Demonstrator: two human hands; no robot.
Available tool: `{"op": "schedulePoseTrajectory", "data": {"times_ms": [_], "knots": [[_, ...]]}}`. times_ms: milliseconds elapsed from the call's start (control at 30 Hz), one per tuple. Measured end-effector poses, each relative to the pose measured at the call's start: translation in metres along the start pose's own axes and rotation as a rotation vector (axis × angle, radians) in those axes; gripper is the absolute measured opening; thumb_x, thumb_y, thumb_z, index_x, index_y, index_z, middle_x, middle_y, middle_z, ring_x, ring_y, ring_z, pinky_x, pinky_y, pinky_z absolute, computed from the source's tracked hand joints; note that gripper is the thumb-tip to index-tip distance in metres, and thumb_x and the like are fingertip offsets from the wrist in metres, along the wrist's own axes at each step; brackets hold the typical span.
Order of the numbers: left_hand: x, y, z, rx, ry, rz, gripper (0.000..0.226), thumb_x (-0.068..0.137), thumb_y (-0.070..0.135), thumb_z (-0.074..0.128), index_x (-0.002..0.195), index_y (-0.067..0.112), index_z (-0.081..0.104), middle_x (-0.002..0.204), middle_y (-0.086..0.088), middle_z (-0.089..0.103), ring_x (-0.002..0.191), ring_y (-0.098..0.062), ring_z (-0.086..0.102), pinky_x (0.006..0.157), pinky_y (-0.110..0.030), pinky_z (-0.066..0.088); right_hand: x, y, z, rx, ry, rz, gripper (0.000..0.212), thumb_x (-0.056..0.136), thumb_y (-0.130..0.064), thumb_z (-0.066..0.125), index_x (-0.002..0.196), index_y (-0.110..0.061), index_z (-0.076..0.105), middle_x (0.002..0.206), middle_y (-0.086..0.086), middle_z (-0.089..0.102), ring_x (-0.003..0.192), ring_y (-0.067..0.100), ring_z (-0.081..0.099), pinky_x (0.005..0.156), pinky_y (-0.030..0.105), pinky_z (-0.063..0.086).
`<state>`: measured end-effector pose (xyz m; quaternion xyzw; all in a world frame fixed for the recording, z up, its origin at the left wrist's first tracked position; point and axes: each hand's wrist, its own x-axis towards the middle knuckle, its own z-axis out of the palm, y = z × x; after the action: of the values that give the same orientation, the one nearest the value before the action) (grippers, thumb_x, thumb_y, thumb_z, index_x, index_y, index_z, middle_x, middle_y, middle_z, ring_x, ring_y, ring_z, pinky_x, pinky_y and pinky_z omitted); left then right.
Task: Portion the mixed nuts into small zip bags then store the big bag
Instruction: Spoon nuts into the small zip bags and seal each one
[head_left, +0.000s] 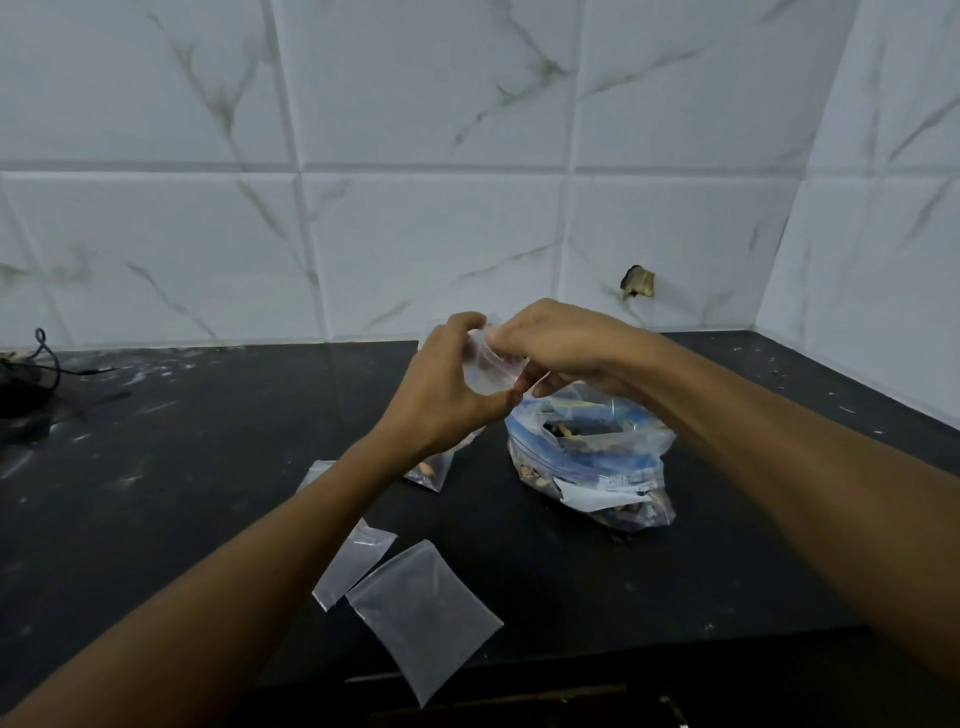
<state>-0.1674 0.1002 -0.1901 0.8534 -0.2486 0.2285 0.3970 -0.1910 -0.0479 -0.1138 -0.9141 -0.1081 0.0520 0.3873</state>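
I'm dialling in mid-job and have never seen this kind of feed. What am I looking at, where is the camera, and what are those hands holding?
There is no machine here: a person works with two bare hands, filmed by one wide-angle camera worn on the head, looking forward and down. The left hand and right hand both pinch the top of a small clear plastic zip bag, held up above a black countertop; some nuts show at its bottom end. To its right stands the big clear zip bag of mixed nuts with a blue strip, its mouth open. Nearer the camera lie two flat empty clear small bags, with the corner of another showing beside the left forearm. A black cable sits at far left.
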Motion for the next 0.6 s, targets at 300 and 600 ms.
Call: {"op": "schedulePoseTrajectory", "data": {"times_ms": [300,600], "knots": [[0.000,0.004,0.001,-0.070,0.005,-0.030,0.067,0.079,0.032,0.078,0.133,0.019,0.040,0.120,0.006,0.055,0.094,0.000,0.054,0.068,-0.005,0.040,0.009,0.006,0.001,0.243,-0.034,0.040,0.021,0.091,-0.023,0.058,0.099,-0.011,0.073,0.106,0.006,0.072,0.104,0.023,0.064,0.098,0.038,0.049],[-0.004,0.000,0.005,-0.110,0.066,-0.007,0.052,0.078,0.035,0.078,0.114,0.027,0.040,0.098,0.010,0.058,0.087,-0.004,0.061,0.064,-0.011,0.048,0.004,0.004,-0.004,-0.017,-0.160,0.000,0.038,0.088,-0.055,0.057,0.092,-0.018,0.068,0.099,-0.003,0.073,0.099,0.012,0.067,0.099,0.039,0.046]]}}
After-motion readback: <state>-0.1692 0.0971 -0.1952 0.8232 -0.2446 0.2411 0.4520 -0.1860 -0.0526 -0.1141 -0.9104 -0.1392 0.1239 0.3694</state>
